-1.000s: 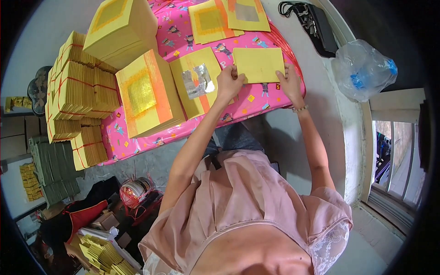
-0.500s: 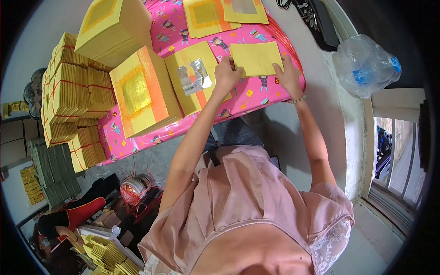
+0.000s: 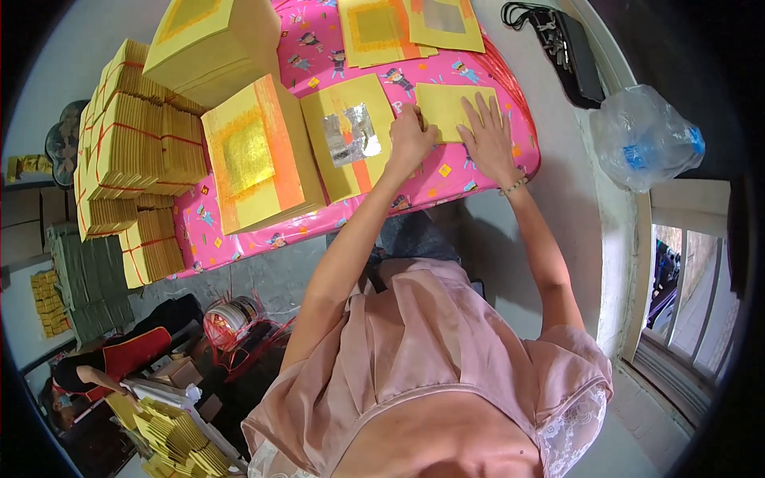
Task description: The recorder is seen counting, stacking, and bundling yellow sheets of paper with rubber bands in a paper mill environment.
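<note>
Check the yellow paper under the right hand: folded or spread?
Folded, it appears: the yellow paper is much shorter than the foil-patched sheet beside it; the right hand lies flat on it.

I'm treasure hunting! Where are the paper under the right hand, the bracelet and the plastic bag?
Paper (image 3: 441,111): head view, its middle.
Bracelet (image 3: 514,186): head view, its beads.
Plastic bag (image 3: 652,129): head view, its middle.
</note>
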Action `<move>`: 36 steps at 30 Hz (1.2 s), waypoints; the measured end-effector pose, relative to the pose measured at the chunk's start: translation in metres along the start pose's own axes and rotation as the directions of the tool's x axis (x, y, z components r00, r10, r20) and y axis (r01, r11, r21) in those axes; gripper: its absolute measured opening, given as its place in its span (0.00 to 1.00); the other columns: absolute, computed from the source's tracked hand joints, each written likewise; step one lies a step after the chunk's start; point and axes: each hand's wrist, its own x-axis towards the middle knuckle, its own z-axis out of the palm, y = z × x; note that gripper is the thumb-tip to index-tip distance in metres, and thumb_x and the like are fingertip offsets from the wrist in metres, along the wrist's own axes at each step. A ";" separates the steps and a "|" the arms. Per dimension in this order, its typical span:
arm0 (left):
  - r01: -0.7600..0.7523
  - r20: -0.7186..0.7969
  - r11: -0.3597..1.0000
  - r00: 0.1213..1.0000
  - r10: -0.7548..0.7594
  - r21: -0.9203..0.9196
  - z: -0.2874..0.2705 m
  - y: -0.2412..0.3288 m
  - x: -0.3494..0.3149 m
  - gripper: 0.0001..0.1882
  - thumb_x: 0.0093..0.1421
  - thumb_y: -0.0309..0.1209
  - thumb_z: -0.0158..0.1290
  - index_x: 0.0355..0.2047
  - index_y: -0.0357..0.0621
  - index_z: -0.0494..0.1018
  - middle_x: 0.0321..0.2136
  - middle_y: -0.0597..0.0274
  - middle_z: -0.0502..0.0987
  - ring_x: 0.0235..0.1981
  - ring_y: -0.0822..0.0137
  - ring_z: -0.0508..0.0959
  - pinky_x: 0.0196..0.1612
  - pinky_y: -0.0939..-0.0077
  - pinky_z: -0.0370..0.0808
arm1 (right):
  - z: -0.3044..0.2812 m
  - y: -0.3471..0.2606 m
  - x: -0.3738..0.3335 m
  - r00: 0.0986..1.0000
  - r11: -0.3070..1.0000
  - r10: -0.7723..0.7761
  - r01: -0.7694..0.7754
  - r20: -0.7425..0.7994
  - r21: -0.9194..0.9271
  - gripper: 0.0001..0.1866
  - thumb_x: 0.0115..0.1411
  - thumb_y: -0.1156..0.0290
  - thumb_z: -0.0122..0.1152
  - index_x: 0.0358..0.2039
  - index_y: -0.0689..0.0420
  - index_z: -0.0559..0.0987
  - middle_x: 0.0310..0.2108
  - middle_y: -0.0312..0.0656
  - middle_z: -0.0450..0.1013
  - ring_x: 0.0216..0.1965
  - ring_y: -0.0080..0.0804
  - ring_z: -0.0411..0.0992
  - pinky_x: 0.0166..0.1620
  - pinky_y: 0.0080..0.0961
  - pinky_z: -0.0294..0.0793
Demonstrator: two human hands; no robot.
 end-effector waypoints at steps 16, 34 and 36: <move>-0.386 -0.021 0.878 0.913 0.408 0.282 -0.104 -0.035 -0.103 0.31 0.48 0.25 0.61 0.53 0.40 0.65 0.47 0.48 0.68 0.52 0.46 0.66 0.53 0.57 0.69 | -0.030 -0.016 0.017 0.992 0.994 -0.110 0.108 -0.056 -0.034 0.28 0.64 0.55 0.51 0.62 0.50 0.65 0.65 0.44 0.56 0.67 0.49 0.49 0.64 0.54 0.48; -0.379 0.104 0.741 0.915 0.389 0.554 -0.099 -0.066 -0.109 0.17 0.58 0.30 0.53 0.47 0.40 0.68 0.50 0.52 0.69 0.54 0.49 0.67 0.52 0.58 0.71 | -0.012 -0.081 0.011 0.733 0.726 -0.667 0.599 0.133 0.337 0.27 0.52 0.63 0.65 0.52 0.57 0.71 0.52 0.43 0.69 0.56 0.39 0.65 0.58 0.37 0.61; -0.369 0.096 0.773 0.921 0.376 0.516 -0.101 -0.066 -0.107 0.14 0.59 0.29 0.51 0.45 0.39 0.69 0.49 0.51 0.71 0.53 0.48 0.68 0.52 0.58 0.71 | -0.014 -0.083 0.014 0.732 0.720 -0.673 0.619 0.100 0.313 0.21 0.54 0.64 0.63 0.47 0.57 0.74 0.48 0.42 0.72 0.52 0.38 0.68 0.55 0.36 0.63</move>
